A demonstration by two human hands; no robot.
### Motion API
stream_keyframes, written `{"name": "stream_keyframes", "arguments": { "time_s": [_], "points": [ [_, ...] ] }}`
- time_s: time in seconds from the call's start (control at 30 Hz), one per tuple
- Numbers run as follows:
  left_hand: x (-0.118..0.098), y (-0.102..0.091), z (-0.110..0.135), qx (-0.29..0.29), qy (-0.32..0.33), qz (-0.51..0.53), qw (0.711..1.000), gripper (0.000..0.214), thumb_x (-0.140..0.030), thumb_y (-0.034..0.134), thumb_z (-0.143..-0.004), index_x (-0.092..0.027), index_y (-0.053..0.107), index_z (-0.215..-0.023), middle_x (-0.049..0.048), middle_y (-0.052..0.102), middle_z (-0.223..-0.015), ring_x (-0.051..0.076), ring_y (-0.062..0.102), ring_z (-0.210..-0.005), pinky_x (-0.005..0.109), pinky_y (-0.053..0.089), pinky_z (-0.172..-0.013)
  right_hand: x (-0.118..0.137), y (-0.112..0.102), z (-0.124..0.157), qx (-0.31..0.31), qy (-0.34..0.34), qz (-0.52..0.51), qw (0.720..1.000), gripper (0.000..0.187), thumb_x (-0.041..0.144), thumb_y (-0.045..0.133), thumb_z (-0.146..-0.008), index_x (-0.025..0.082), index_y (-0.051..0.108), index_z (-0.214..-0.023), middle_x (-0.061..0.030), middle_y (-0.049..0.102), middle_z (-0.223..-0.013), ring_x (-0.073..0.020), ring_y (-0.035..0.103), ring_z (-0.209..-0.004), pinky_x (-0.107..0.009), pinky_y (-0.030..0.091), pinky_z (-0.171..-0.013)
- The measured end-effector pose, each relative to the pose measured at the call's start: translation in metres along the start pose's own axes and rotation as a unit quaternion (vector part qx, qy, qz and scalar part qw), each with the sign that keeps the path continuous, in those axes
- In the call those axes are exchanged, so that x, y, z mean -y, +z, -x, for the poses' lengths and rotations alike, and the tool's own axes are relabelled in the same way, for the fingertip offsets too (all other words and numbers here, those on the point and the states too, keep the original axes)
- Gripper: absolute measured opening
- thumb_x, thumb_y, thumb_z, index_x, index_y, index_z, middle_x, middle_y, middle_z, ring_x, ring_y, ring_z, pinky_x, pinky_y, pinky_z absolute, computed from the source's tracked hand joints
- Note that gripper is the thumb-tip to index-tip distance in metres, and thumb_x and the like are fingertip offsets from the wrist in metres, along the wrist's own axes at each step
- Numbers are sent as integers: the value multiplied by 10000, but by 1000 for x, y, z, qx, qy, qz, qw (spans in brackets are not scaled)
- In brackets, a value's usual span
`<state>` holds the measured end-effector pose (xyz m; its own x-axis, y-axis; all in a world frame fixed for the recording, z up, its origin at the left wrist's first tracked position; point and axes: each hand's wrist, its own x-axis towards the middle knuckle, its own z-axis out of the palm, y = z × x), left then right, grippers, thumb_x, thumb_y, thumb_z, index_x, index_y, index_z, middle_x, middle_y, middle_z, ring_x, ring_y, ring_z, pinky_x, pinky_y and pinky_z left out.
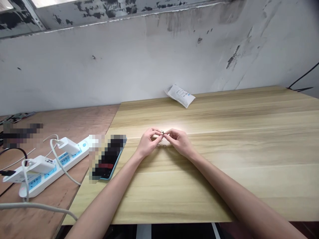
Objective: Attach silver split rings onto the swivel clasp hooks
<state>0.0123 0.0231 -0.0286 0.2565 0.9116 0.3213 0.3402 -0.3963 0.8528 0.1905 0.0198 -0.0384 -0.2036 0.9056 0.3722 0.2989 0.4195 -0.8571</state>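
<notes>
Both hands meet over the middle of the wooden tabletop (pixel 159 186), thumbs and forefingers pinched together. My left hand (pixel 149 142) and my right hand (pixel 179 142) hold small dark metal rings (pixel 162 132) between their fingertips; they look linked, but the joint is too small to make out. Just below the fingers, a loose thin ring (pixel 164 146) lies on the wood, with another ring (pixel 158 145) beside it near my left thumb. A phone (pixel 113 162) with a light blue edge lies left of my left forearm, its screen partly blurred out.
A white packet (pixel 181 95) rests at the table's back edge by the wall. On the reddish-brown board at left, a white power strip (pixel 59 167) carries chargers (pixel 68 146) and cables (pixel 63 166). Another cable (pixel 40 206) reaches the table's left edge.
</notes>
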Motion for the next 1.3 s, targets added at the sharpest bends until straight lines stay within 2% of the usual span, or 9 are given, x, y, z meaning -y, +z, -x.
{"name": "stream_keyframes", "arguments": {
  "time_s": [0.17, 0.37, 0.57, 0.73, 0.83, 1.0, 1.2, 1.3],
  "points": [
    [-4, 2, 2, 12, -11, 43, 999, 165, -324, 670, -831, -179, 742, -863, 101, 598, -1039, 192, 641, -945, 262, 590, -694, 2, -1, 0, -21, 6, 22, 1000, 292, 449, 597, -876, 182, 696, -809, 34, 492, -537, -105, 402, -497, -241, 292, -483],
    [-2, 3, 1, -5, -13, 49, 999, 161, -333, 686, -817, -181, 737, -805, 91, 603, -1007, 186, 633, -918, 246, 581, -639, 0, 0, 0, -19, -3, 36, 999, 286, 434, 586, -887, 179, 701, -825, 34, 500, -543, -101, 404, -500, -236, 291, -490],
    [2, 1, -1, -33, -14, 8, 999, 90, -261, 668, -816, -198, 721, -781, 76, 618, -997, 203, 623, -965, 289, 564, -706, 0, 0, 0, 2, -21, 71, 997, 233, 377, 578, -898, 186, 698, -841, 33, 528, -558, -98, 425, -504, -228, 285, -500],
    [-1, -2, -1, -86, 20, -132, 987, 65, -199, 674, -799, -211, 706, -743, 48, 635, -976, 214, 593, -993, 402, 474, -927, 1, -7, -2, 2, -50, 159, 986, 191, 331, 574, -898, 198, 694, -832, 15, 601, -616, -105, 467, -535, -230, 312, -542],
    [-4, -2, 0, -97, 30, -181, 978, 52, -181, 687, -788, -220, 707, -760, 40, 643, -990, 222, 573, -1014, 425, 425, -966, 0, -8, -2, 19, -66, 194, 979, 192, 323, 559, -908, 202, 689, -833, 7, 635, -653, -109, 496, -558, -230, 323, -567],
    [-9, -1, 2, -93, 38, -193, 976, 65, -173, 693, -784, -235, 710, -774, 33, 647, -1024, 227, 549, -1051, 424, 401, -980, 0, -7, -1, 34, -66, 226, 971, 198, 323, 552, -909, 206, 685, -822, 13, 630, -636, -108, 504, -556, -229, 316, -571],
    [-10, -1, 2, -94, 53, -199, 974, 73, -169, 697, -778, -237, 699, -753, 30, 649, -1100, 239, 529, -1123, 439, 388, -1021, 0, -10, -2, -2, -28, 214, 976, 201, 342, 557, -897, 210, 679, -807, 21, 614, -617, -114, 515, -559, -232, 314, -556],
    [-10, -2, 2, -98, 69, -200, 972, 63, -176, 698, -781, -237, 695, -761, 31, 644, -1159, 250, 496, -1223, 457, 355, -1069, 1, -10, -2, -24, -21, 223, 974, 198, 361, 553, -900, 214, 686, -902, 16, 620, -649, -122, 539, -588, -232, 323, -564]
  ]
}}
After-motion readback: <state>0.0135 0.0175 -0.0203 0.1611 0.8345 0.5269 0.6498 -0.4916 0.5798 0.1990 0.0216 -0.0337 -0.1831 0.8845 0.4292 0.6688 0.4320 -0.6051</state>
